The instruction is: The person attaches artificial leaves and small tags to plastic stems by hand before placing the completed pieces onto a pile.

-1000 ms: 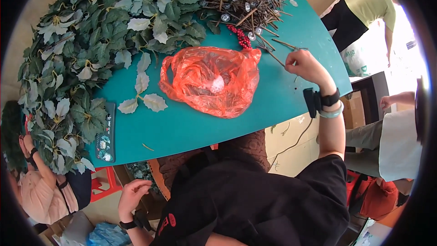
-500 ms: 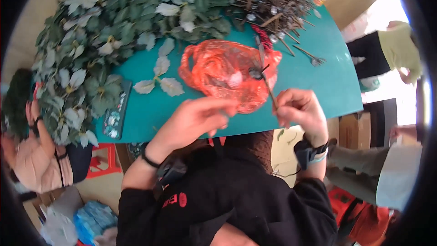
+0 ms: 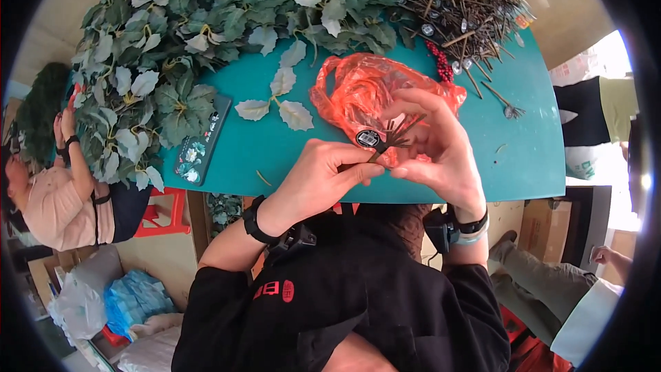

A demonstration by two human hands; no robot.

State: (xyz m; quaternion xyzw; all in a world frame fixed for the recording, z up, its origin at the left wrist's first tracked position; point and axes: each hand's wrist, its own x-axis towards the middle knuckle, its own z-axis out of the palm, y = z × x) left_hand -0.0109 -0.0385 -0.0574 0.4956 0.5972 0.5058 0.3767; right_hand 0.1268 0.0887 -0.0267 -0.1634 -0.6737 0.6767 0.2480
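Note:
My left hand (image 3: 320, 178) pinches the lower end of a brown artificial branch stem (image 3: 398, 136) between thumb and fingers, just above the table's near edge. Thin twigs fan out from the stem's top, and a round black tag (image 3: 368, 138) hangs beside them. Around the twigs curves my right hand (image 3: 444, 155), thumb and fingers apart; whether a fingertip touches a twig I cannot tell. Beneath and beyond both hands lies a crumpled, see-through red plastic bag (image 3: 348, 83). A bunch of small red berries (image 3: 439, 62) rests at the bag's far right.
Green artificial leaves (image 3: 275, 0) are heaped across the table's (image 3: 523, 158) far left, with a loose leaf sprig (image 3: 282, 83) in front. Many brown stems (image 3: 461, 7) pile up at the far right; a single stem (image 3: 506, 105) lies apart. A dark, flower-printed flat case (image 3: 200, 148) sits left. Other people stand at both sides.
The stem has passed from my right hand to my left, which moved right to take it. My right hand has opened and risen around the twigs. The view has shifted somewhat.

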